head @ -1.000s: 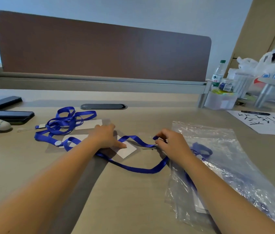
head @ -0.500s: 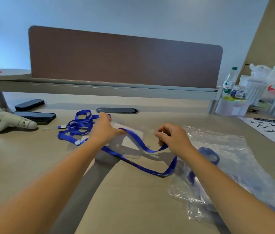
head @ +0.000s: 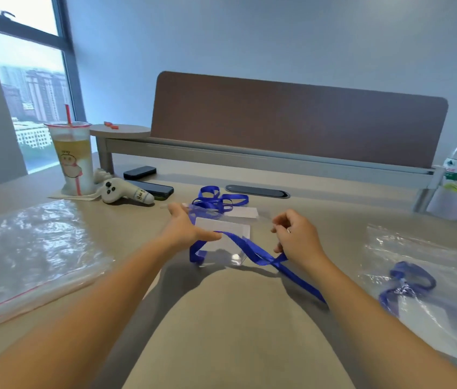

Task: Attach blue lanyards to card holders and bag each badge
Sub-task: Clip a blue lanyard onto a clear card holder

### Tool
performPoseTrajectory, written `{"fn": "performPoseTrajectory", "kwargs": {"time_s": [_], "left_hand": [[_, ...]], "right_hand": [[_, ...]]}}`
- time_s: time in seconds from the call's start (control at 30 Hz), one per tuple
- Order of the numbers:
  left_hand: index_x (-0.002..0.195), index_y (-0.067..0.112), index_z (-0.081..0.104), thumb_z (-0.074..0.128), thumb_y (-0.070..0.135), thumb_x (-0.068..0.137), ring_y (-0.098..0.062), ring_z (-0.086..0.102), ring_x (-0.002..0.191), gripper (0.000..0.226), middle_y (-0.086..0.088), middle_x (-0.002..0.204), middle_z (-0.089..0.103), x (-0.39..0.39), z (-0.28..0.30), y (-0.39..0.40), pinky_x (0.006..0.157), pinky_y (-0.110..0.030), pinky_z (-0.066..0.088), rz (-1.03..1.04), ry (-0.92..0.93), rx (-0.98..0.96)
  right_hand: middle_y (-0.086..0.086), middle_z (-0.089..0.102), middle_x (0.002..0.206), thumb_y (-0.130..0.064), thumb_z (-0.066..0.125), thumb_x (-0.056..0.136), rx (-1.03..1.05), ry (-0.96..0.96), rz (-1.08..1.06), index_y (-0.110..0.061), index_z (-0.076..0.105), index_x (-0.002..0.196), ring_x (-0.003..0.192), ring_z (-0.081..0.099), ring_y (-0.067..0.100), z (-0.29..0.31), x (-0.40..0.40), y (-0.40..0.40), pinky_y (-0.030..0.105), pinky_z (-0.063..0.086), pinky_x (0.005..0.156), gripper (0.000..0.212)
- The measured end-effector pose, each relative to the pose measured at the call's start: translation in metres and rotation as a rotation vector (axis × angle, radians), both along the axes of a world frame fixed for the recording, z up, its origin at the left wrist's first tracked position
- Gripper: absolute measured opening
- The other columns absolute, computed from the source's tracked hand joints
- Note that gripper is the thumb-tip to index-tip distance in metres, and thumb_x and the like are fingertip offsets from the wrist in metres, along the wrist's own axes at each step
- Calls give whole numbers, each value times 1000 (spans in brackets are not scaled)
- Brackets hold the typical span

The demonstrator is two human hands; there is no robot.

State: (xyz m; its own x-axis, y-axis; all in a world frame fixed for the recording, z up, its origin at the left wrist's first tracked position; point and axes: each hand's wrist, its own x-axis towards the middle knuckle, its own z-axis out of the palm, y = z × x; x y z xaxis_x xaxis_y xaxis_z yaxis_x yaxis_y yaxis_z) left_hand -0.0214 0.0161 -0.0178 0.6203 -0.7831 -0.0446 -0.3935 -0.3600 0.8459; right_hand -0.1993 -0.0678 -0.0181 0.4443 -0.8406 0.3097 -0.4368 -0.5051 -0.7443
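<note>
Left hand (head: pixel 182 230) holds the clear card holder (head: pixel 223 234) above the desk; right hand (head: pixel 296 237) seemingly pinches the blue lanyard (head: pixel 252 249) clip. Keep the holder's slot steady while hooking.

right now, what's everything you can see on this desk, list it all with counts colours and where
card holder: 1, clear with white card, mid desk, held up by left hand
lanyard: 1, blue, draped over the holder, trailing to the right hand
lanyard pile: 1 tangle, blue, behind the holder
spare card: 1, white, under the pile
empty bag: 1, clear with red seal, left
filled bag: 1, clear with a blue lanyard inside, right
cup: 1, frosted, red straw, far left
plush toy: 1, white, beside the cup
phones: 2, black, behind the toy
bottle: 1, clear, green cap, far right
divider: 1, brown, back of desk
left hand: grips the holder
right hand: pinches the lanyard end
</note>
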Motion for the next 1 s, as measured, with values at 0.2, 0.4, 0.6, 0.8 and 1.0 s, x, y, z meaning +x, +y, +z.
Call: {"fn": "performPoseTrajectory", "kwargs": {"time_s": [0.2, 0.4, 0.6, 0.8, 1.0], "left_hand": [[133, 10, 13, 72, 10, 74, -32, 40, 127, 84, -17, 138, 33, 25, -1, 34, 103, -38, 38, 37, 48, 29], [129, 11, 22, 68, 6, 76, -22, 56, 82, 71, -16, 86, 53, 33, -7, 57, 75, -27, 48, 106, 64, -154], [133, 13, 19, 67, 4, 78, -10, 43, 62, 74, -1, 68, 39, 31, -20, 72, 62, -16, 40, 152, 65, -357], [140, 31, 9, 71, 13, 75, -17, 49, 96, 92, -7, 113, 44, 32, -23, 76, 90, -33, 47, 149, -67, -281], [142, 29, 16, 71, 48, 68, -22, 21, 135, 94, -2, 148, 18, 45, -15, 79, 110, -38, 22, 193, -679, -12]], "right_hand": [[10, 57, 104, -7, 37, 94, -27, 45, -100, -6, 51, 107, 85, 48, 16, -9, 18, 1, 27, 40, 71, 20], [-1, 52, 92, -8, 34, 95, 134, -114, 41, -7, 52, 114, 78, 49, 15, -16, 55, 27, 34, 49, 74, 26], [-10, 47, 78, -16, 38, 95, 272, -181, 245, -14, 52, 95, 70, 44, 6, -23, 83, 51, 15, 38, 58, 14], [-3, 50, 81, -14, 48, 91, 184, -152, 268, -22, 45, 70, 81, 48, 11, -22, 96, 56, 17, 44, 67, 23], [-2, 50, 78, -13, 48, 91, 124, -42, 395, -24, 42, 67, 80, 48, 12, -9, 113, 60, 24, 46, 71, 28]]}}
